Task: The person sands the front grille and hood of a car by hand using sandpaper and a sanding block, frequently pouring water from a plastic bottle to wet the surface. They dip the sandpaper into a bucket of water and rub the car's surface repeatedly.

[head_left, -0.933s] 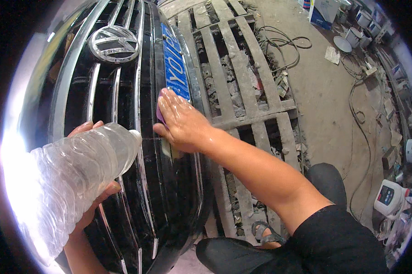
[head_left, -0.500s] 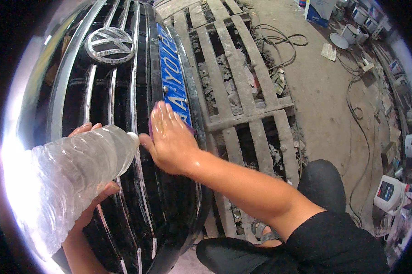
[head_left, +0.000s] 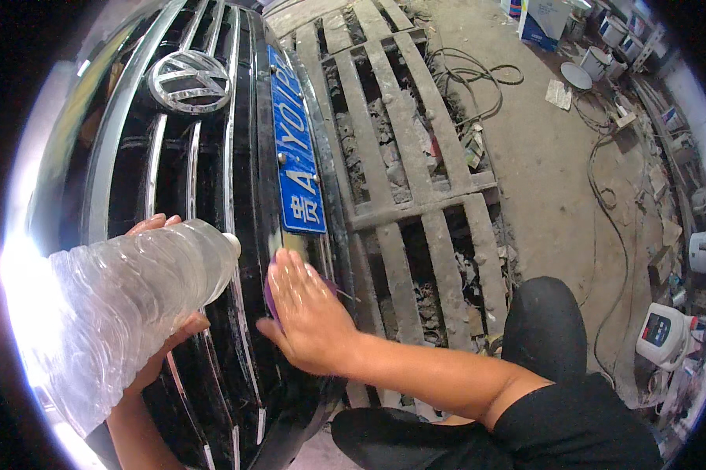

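Note:
My left hand [head_left: 184,329] is wrapped round a large clear plastic bottle [head_left: 153,278] with a white cap, tilted with its capped end toward the right. The bottle hides most of that palm. My wet right hand [head_left: 310,317] presses a purple pad [head_left: 271,302] flat against the black bumper, just below the blue licence plate [head_left: 296,157]; only the pad's edges show, so its exact kind is unclear. To the left runs the car's black grille [head_left: 212,172] with chrome bars and a round chrome emblem [head_left: 190,81].
Grey wooden slats [head_left: 400,125] lie over rubble right beside the bumper. A black hose [head_left: 478,74] coils on the concrete floor [head_left: 552,172]. Along the right side stand paint cans [head_left: 595,61], a blue-and-white box [head_left: 545,23] and a white jug [head_left: 664,335]. My bent knee [head_left: 547,325] is close by.
My right hand has slid down with the purple pad, off the licence plate and onto the bumper below it, uncovering the plate's lower end. My left hand and the bottle have hardly moved.

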`<move>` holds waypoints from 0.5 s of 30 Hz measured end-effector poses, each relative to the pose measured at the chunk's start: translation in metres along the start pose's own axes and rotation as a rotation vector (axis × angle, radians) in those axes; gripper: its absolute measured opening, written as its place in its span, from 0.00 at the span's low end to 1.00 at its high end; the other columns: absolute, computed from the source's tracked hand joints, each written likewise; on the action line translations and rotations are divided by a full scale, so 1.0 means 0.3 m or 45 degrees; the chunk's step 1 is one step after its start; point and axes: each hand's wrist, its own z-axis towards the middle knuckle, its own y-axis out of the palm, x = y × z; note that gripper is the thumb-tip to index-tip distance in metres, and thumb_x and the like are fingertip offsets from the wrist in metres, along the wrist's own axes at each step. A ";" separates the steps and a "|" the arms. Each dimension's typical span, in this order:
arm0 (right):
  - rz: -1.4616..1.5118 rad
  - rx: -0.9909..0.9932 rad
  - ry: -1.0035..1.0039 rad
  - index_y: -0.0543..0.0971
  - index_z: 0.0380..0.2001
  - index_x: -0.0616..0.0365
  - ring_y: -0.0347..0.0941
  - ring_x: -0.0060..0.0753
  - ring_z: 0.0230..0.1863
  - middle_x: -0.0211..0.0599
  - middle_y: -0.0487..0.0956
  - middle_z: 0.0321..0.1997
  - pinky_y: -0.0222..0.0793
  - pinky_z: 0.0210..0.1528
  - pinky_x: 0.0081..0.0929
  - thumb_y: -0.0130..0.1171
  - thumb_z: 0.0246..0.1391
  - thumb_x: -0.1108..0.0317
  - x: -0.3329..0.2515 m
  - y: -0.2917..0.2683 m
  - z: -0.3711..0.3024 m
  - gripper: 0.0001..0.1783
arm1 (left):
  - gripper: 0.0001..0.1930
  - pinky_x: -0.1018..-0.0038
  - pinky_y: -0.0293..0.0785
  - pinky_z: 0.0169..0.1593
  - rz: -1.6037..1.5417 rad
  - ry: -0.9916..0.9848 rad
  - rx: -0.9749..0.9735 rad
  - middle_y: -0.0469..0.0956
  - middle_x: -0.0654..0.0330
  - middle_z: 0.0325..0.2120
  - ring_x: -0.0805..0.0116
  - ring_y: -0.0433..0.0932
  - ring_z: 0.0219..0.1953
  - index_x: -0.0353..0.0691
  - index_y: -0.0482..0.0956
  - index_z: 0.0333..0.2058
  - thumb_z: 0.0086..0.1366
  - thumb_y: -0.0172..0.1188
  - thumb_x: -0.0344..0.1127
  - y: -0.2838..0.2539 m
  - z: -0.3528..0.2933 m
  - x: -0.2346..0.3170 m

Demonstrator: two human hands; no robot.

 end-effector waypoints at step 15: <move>0.338 0.246 0.256 0.50 0.63 0.82 0.40 0.70 0.72 0.77 0.47 0.69 0.36 0.73 0.50 0.41 0.66 0.54 0.041 0.010 0.156 0.39 | 0.53 0.59 0.62 0.66 -0.100 0.063 0.084 0.66 0.49 0.60 0.55 0.65 0.63 0.35 0.59 0.63 0.42 0.79 0.45 0.023 0.009 -0.001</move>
